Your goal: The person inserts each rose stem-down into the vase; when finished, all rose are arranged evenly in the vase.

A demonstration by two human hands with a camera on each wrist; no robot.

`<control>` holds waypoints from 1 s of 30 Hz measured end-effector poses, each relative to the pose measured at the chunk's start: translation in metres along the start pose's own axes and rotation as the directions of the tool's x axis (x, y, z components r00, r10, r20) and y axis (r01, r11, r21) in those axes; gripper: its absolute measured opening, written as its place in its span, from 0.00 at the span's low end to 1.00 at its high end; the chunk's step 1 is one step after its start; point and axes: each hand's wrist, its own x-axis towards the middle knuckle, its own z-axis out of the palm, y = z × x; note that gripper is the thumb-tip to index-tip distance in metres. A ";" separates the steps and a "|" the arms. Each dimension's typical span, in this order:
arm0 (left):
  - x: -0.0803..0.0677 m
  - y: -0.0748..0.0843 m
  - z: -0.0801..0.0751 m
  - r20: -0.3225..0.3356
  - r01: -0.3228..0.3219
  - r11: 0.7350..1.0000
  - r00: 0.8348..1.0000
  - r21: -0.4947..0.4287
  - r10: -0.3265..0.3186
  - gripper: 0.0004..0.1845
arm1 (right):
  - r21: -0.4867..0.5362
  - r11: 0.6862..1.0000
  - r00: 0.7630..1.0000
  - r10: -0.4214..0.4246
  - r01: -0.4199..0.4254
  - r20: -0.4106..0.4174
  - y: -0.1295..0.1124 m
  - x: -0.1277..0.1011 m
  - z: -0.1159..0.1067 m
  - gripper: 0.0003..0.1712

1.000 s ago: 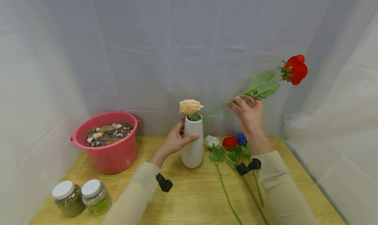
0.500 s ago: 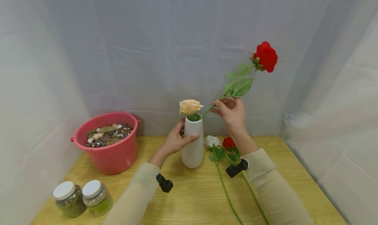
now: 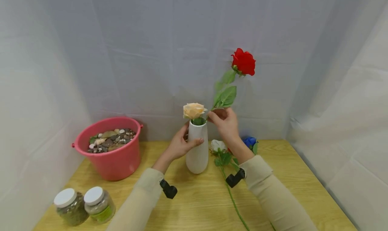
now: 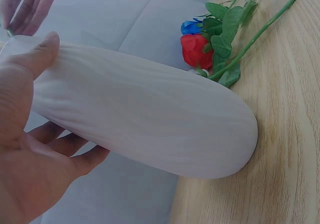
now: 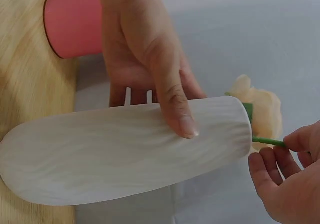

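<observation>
A white ribbed vase (image 3: 197, 153) stands upright on the wooden table, with a peach rose (image 3: 194, 111) in its mouth. My left hand (image 3: 179, 144) grips the vase's upper part, thumb across the front and fingers behind it. Just right of the rim, my right hand (image 3: 225, 123) pinches the green stem (image 5: 270, 141) of a long red rose (image 3: 244, 62) between thumb and fingertips. In the right wrist view that stem enters the vase mouth; its lower end is hidden inside. The red bloom leans up and to the right, well above the peach one.
Right of the vase lie a white rose (image 3: 218, 145), a blue rose (image 3: 250, 142) and another red rose (image 4: 196, 51), partly hidden by the right arm. A pink bucket (image 3: 116, 163) of stones stands left. Two white-lidded jars (image 3: 71, 207) sit at the front left.
My right hand has moved left and down towards the vase rim, bringing the red rose more upright and its stem deeper into the vase. The left hand stays on the vase.
</observation>
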 end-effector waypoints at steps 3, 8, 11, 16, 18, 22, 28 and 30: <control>0.000 -0.001 0.000 0.000 -0.007 1.000 1.000 0.001 0.007 0.49 | -0.096 0.995 1.000 -0.009 0.009 0.000 0.002 -0.002 0.002 0.14; 0.000 -0.001 0.000 -0.003 -0.008 1.000 1.000 0.001 0.008 0.48 | -0.195 0.980 0.999 -0.030 0.033 0.021 0.004 -0.005 0.006 0.15; -0.001 -0.001 0.001 -0.005 0.007 1.000 1.000 0.002 -0.007 0.49 | -0.217 0.975 0.999 -0.038 0.043 0.031 0.006 -0.007 0.008 0.15; -0.002 -0.002 0.001 -0.004 0.027 1.000 1.000 0.006 -0.027 0.49 | -0.246 0.968 0.999 -0.049 0.053 0.024 0.007 -0.008 0.010 0.14; -0.002 -0.001 0.001 -0.002 0.022 1.000 1.000 0.008 -0.022 0.49 | -0.258 0.965 0.999 -0.038 0.042 0.019 0.008 -0.007 0.009 0.15; -0.001 -0.002 0.001 -0.002 0.010 1.000 1.000 0.007 -0.010 0.49 | -0.254 0.967 1.000 -0.012 0.017 0.019 0.009 -0.008 0.006 0.16; 0.000 -0.002 0.001 -0.009 0.001 1.000 1.000 0.005 -0.001 0.49 | -0.209 0.977 0.999 -0.029 0.031 0.016 0.010 -0.006 0.003 0.19; 0.000 -0.001 0.001 -0.012 0.006 1.000 1.000 0.006 -0.006 0.49 | -0.200 0.980 1.000 -0.021 0.020 0.000 0.008 -0.005 0.002 0.21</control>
